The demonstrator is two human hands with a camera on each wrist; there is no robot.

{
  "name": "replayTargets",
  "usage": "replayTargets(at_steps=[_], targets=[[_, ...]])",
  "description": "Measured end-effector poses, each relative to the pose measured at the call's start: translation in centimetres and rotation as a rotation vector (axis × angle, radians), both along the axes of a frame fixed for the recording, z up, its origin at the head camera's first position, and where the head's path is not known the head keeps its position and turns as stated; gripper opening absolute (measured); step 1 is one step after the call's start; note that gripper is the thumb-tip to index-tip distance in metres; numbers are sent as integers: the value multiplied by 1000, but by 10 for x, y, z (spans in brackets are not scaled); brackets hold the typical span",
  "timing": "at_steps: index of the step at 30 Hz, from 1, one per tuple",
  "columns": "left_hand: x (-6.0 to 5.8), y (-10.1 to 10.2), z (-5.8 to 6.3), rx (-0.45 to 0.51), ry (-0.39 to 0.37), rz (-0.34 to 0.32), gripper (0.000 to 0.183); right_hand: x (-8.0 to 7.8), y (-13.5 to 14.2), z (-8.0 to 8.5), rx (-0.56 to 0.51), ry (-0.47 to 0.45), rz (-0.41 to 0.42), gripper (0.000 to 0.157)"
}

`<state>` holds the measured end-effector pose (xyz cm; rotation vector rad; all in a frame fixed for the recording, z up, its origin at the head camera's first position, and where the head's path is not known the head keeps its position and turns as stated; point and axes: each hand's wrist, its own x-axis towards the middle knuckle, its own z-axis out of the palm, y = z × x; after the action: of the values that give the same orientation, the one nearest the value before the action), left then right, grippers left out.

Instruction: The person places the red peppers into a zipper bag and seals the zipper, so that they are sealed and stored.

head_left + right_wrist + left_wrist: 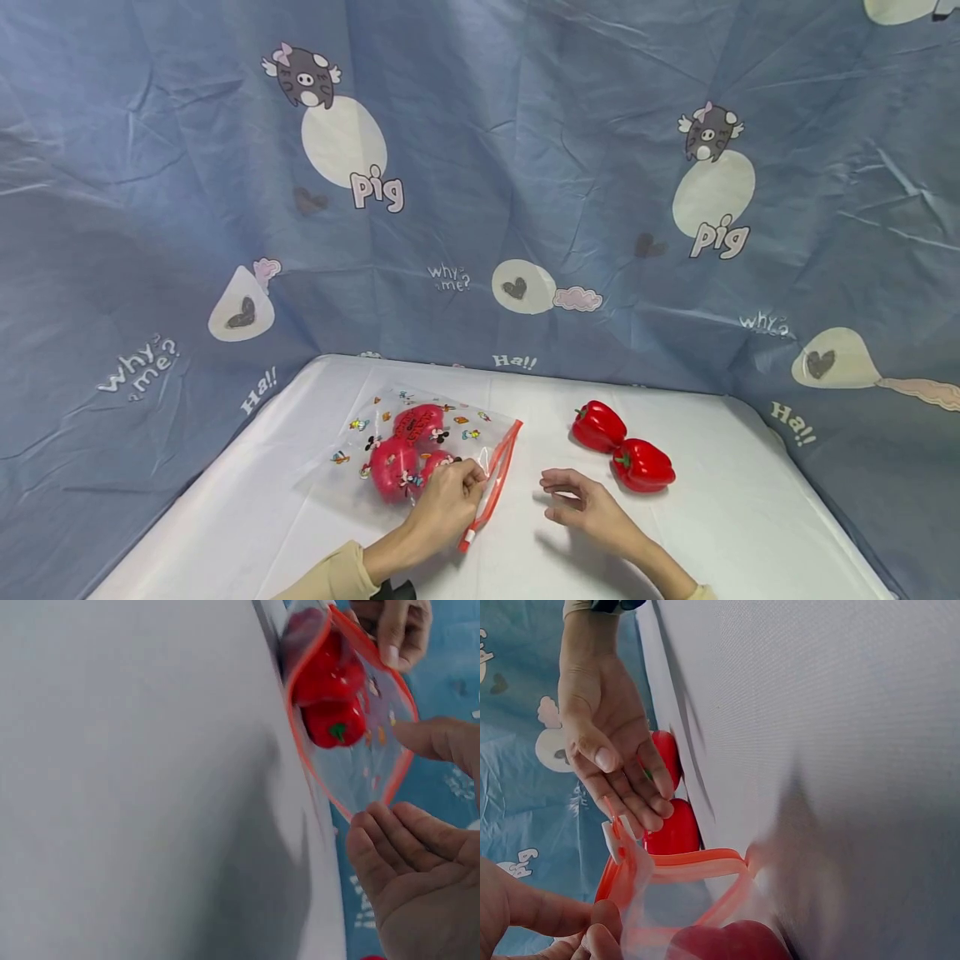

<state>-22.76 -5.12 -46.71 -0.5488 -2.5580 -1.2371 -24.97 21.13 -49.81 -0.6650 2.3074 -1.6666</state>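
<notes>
A clear zip bag (483, 437) with cartoon prints lies on the table, several red bell peppers (393, 471) inside it. My left hand (446, 504) pinches the bag's rim near its red zip edge. The white slider (612, 841) sits at one end of that edge. In the right wrist view the bag's mouth gapes, showing a pepper with a green stem (337, 732). My right hand (596, 512) is held just right of the mouth, fingers apart from the thumb and holding nothing. Two more red bell peppers, one behind (598, 427) and one nearer (642, 468), lie beyond it.
A white cloth covers the table (750, 517). Behind and around it hangs a blue curtain (465, 217) printed with pigs and words, close to the table's far edge (555, 379).
</notes>
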Motion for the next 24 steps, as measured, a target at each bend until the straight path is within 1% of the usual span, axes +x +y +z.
replayTargets(at_steps=[6,13,18,20,24], targets=[[0,0,0,2,-19,-4,8,-4,12,6,5,67,16,56],[0,0,-1,-1,-8,0,8,-7,23,12,4,66,17,54],[0,0,-1,-9,9,3,7,-9,36,16,12,91,12,54],[1,1,-1,-8,7,6,8,-9,43,18,-11,91,18,54],[1,1,1,-6,-20,11,9,-9,56,20,-58,94,41,54]])
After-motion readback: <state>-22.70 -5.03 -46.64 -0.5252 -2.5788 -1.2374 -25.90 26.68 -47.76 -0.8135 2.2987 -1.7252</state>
